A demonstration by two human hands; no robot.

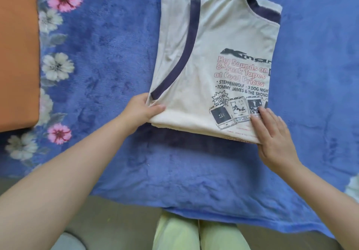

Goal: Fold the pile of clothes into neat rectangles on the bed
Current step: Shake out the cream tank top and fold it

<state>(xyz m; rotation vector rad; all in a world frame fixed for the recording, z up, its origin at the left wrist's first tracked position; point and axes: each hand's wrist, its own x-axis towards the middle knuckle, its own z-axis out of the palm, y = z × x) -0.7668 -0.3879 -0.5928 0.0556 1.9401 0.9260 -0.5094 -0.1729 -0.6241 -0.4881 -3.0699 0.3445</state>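
Observation:
A cream T-shirt (209, 55) with navy trim and a red and black print lies folded into a tall rectangle on the blue blanket (116, 55). My left hand (142, 109) pinches its near left corner, thumb on top and fingers tucked under the fabric. My right hand (272, 133) grips the near right corner; its thumb lies over the print and the fingers wrap round the edge.
An orange cushion or mattress (17, 55) lies at the far left. Pink and white flowers (58, 65) are printed down the blanket's left side. The blanket's near edge (194, 211) hangs just in front of my legs in pale green trousers (194, 234).

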